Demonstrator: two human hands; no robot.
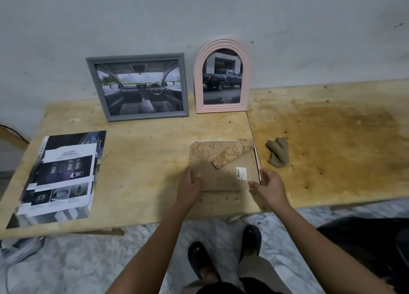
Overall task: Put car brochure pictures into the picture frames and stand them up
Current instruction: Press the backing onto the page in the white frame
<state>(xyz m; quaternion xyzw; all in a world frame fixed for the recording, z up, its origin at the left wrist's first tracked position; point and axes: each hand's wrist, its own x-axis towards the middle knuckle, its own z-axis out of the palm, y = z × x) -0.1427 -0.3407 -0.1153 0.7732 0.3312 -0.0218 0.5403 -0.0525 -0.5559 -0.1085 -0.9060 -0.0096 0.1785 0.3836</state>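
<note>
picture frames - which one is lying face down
The frame under both hands, back board up with its prop stand showing. The grey frame and pink arched frame stand upright against the wall.

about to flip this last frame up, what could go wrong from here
1. The face-down frame lies near the table's front edge; lifting it with the left hand and right hand at its near corners, it could slip off toward the floor.
2. Its stand flap sits askew, so it may not prop the frame steadily.
3. Standing it at the wall, it could knock the pink arched frame.
</note>
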